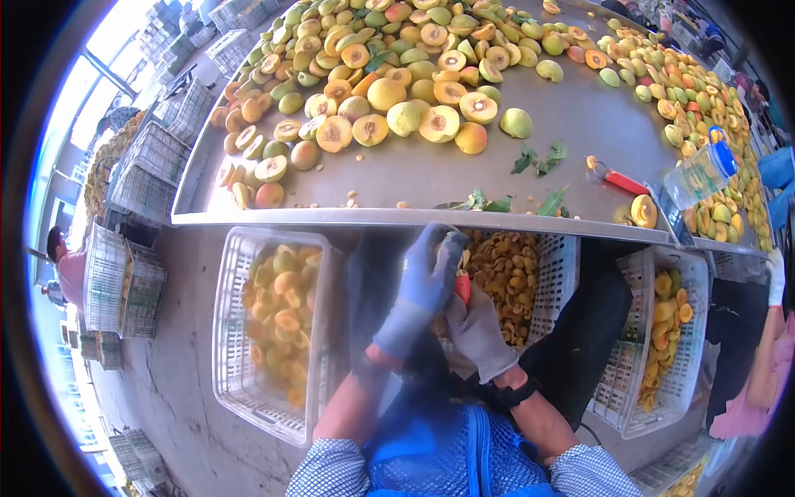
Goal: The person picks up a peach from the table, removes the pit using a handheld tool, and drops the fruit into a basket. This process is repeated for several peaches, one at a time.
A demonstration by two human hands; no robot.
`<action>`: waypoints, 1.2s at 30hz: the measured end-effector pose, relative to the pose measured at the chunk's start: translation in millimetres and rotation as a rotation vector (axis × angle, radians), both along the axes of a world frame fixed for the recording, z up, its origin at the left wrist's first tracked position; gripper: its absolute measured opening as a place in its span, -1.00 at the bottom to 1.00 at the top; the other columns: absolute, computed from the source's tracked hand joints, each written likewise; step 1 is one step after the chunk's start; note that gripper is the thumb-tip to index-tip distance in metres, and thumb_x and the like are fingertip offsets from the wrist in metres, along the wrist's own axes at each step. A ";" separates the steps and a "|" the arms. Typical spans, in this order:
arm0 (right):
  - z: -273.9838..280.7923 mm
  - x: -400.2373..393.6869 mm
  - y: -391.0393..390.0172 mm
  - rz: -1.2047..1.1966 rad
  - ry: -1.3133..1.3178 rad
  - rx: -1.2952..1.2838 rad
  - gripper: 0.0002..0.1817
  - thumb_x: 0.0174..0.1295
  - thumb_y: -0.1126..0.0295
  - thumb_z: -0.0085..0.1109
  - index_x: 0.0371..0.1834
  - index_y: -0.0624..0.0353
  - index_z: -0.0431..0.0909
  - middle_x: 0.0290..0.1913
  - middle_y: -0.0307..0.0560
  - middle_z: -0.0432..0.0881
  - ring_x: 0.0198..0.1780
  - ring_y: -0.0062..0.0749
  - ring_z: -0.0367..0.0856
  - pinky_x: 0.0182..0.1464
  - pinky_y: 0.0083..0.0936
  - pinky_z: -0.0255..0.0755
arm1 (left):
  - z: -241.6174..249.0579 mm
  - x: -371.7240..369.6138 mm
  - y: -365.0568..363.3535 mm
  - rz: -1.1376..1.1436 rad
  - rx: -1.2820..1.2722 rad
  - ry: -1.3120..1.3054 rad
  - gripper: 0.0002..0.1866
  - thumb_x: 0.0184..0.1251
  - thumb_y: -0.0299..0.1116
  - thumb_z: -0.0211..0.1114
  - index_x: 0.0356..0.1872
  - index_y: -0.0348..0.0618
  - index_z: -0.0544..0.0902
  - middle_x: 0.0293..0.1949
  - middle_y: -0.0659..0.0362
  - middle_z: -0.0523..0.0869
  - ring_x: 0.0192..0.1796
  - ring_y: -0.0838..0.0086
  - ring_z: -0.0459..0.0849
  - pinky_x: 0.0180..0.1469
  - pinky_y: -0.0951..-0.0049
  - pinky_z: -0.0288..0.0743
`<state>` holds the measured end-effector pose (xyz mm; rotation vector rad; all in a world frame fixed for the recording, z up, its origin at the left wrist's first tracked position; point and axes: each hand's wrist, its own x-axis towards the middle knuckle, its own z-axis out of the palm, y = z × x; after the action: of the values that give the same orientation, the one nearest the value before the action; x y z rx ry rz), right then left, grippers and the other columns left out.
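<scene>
My left hand [421, 286], in a grey-blue glove with dark, stained fingertips, is closed on a piece of fruit [465, 258], mostly hidden by the fingers. Close beside it, my right hand [480, 330], also gloved, is wrapped round a red-handled tool [462, 287] whose working end I cannot make out. Both hands are just below the table's front edge, above a crate [560, 269] of small fruit pieces [505, 277]. On the metal table [397, 186] lie many whole and halved yellow-green fruits [404, 118].
White crates holding fruit halves stand at the left [225, 331] and right [697, 340]. The table also bears a red-handled tool [625, 181], green leaves [540, 157] and a blue-capped clear container [694, 182]. A co-worker's gloved hand [776, 277] is far right; stacked crates [149, 166] stand left.
</scene>
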<state>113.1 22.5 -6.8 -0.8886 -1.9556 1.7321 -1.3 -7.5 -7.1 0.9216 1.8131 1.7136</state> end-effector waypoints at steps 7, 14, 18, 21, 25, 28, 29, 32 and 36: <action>-1.9 -2.3 -4.2 0.049 -0.169 -0.076 -0.74 0.36 0.31 -0.05 -0.15 0.32 0.48 -0.48 -0.03 0.59 -0.44 -0.38 0.57 -0.34 -0.39 0.46 | 6.0 -8.2 -0.6 -0.092 -0.206 0.076 -0.80 0.46 -0.34 0.13 -0.19 -0.30 0.58 -0.36 0.26 0.61 -0.24 0.68 0.52 -0.17 0.60 0.45; -4.0 10.1 1.5 0.188 0.063 -0.405 -0.62 0.43 0.03 0.00 -0.24 0.17 0.48 -0.59 -0.37 0.46 -0.61 -0.65 0.39 -0.56 -0.62 0.27 | 11.9 -16.7 -8.2 -0.202 -0.130 -0.038 -0.78 0.45 -0.33 0.13 -0.21 -0.32 0.62 -0.39 0.23 0.65 -0.29 0.65 0.57 -0.19 0.59 0.46; -22.1 17.4 4.5 0.304 0.023 -0.376 -0.62 0.42 0.00 -0.01 -0.36 0.08 0.42 -0.65 -0.41 0.34 -0.68 -0.70 0.31 -0.67 -0.64 0.16 | 11.6 -14.8 -3.6 -0.201 -0.109 0.110 -0.75 0.41 -0.29 0.20 -0.25 -0.31 0.66 -0.46 0.13 0.70 -0.39 0.61 0.61 -0.29 0.47 0.51; -42.4 35.1 1.4 0.309 -0.003 -0.574 -0.62 0.39 -0.08 0.01 -0.40 -0.05 0.36 -0.72 -0.47 0.17 -0.78 -0.70 0.14 -0.75 -0.63 0.05 | -4.7 -16.8 -3.0 -0.276 -0.124 0.119 -0.73 0.36 -0.22 0.28 -0.24 -0.28 0.69 -0.48 -0.05 0.70 -0.42 0.56 0.66 -0.35 0.35 0.54; -28.0 31.3 -3.5 0.267 0.014 -0.737 -0.64 0.39 -0.11 -0.02 -0.37 -0.10 0.37 -0.76 -0.50 0.08 -0.83 -0.70 0.01 -0.79 -0.64 -0.06 | 17.8 -23.4 -11.3 -0.324 -0.171 0.067 -0.73 0.35 -0.24 0.30 -0.23 -0.31 0.67 -0.48 0.17 0.69 -0.37 0.58 0.61 -0.26 0.43 0.54; -5.8 21.0 3.8 0.319 0.155 -0.988 -0.64 0.42 -0.09 -0.05 -0.36 -0.09 0.37 -0.77 -0.50 0.09 -0.84 -0.71 0.01 -0.80 -0.66 -0.10 | -11.3 -18.6 -15.3 -0.244 0.148 -0.205 -0.72 0.35 -0.22 0.31 -0.18 -0.27 0.65 -0.25 0.22 0.70 -0.20 0.62 0.59 -0.09 0.50 0.51; -4.5 23.9 5.2 0.295 0.091 -0.933 -0.61 0.43 -0.05 -0.09 -0.41 -0.02 0.37 -0.71 -0.42 0.22 -0.77 -0.67 0.15 -0.73 -0.63 0.01 | 7.2 -21.0 -23.9 -0.256 0.096 -0.288 -0.73 0.36 -0.23 0.29 -0.18 -0.28 0.65 -0.28 0.23 0.70 -0.21 0.64 0.59 -0.06 0.54 0.49; -6.7 22.5 -1.0 0.293 0.011 -0.812 -0.58 0.45 0.01 -0.12 -0.42 0.09 0.40 -0.61 -0.31 0.40 -0.64 -0.61 0.34 -0.60 -0.58 0.19 | 0.4 -5.7 -21.8 -0.099 0.054 -0.314 -0.72 0.36 -0.21 0.29 -0.26 -0.27 0.65 -0.38 0.25 0.68 -0.29 0.65 0.58 -0.21 0.55 0.50; 8.9 15.8 -24.2 0.117 -0.025 -0.265 -0.57 0.46 0.01 -0.15 -0.25 0.18 0.48 -0.43 -0.23 0.53 -0.42 -0.53 0.50 -0.38 -0.53 0.37 | 12.5 -1.5 -25.3 -0.073 0.058 -0.156 -0.77 0.34 -0.24 0.31 -0.31 -0.25 0.66 -0.57 0.25 0.58 -0.44 0.67 0.51 -0.37 0.52 0.42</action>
<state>128.9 -1.7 2.1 -0.9008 -1.8540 2.0929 -2.8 -32.8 5.4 0.8418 1.6178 1.7498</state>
